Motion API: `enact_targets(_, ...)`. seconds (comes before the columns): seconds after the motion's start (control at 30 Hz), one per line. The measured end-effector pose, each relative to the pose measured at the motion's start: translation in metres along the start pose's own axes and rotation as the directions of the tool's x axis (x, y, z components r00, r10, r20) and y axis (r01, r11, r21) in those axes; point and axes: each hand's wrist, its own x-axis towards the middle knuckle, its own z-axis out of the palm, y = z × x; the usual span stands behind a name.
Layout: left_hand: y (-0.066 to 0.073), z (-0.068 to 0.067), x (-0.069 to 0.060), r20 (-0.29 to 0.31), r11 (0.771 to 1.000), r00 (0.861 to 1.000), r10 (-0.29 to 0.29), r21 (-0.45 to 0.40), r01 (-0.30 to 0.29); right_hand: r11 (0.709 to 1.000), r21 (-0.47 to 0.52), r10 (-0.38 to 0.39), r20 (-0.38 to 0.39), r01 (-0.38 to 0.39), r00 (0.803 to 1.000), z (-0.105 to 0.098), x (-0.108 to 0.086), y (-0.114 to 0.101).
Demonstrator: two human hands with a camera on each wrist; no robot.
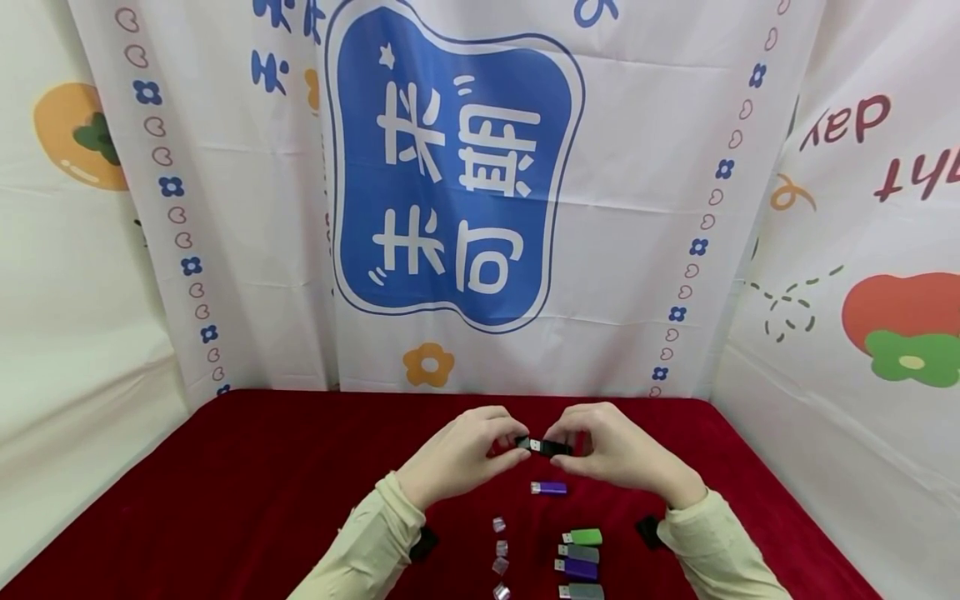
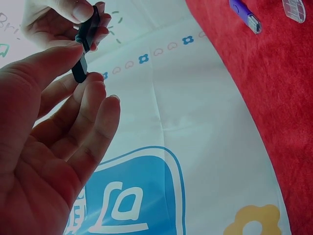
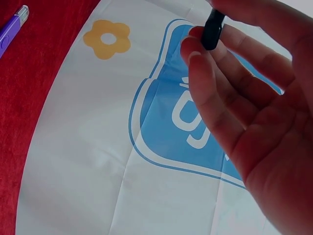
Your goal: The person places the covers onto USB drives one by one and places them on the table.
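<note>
Both hands are raised over the red cloth, fingertips close together. My right hand (image 1: 615, 446) pinches the black body of a USB stick (image 1: 555, 448), whose light metal connector (image 1: 535, 446) points left. Thumb and fingertips of my left hand (image 1: 465, 446) pinch a small black cap (image 2: 79, 69) at the connector's end. Part of the connector shows between the two black pieces; how far it sits in the cap I cannot tell. In the right wrist view, the stick's black end (image 3: 213, 33) shows between thumb and fingers.
A purple USB stick (image 1: 551, 488) lies below the hands. Nearer stand a column of several small clear caps (image 1: 501, 548) and a column of green, grey and purple USB sticks (image 1: 581, 537). Dark objects (image 1: 649, 532) lie by both sleeves. A printed curtain (image 1: 630, 250) hangs behind.
</note>
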Motion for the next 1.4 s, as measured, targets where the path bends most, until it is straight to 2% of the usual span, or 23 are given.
enact_targets(0.3, 0.0007, 0.0015, 0.0004, 0.011, 1.000, 1.000, 0.015, 0.011, -0.015, 1.000, 0.020, -0.024, 0.017, 0.024, 1.000, 0.0002, -0.0004, 0.0006)
enact_targets(0.8, 0.0023, 0.0045, -0.0001, 0.029, 0.999, 0.999, 0.024, 0.042, -0.025, 1.000, -0.002, -0.020, 0.037, 0.020, 0.999, 0.0011, -0.0002, 0.0023)
enact_targets(1.4, 0.0028, 0.0058, 0.0001, 0.045, 0.999, 0.998, 0.031, 0.036, -0.033, 1.000, -0.021, -0.011, 0.040, 0.012, 0.999, 0.0034, 0.0000, 0.0039)
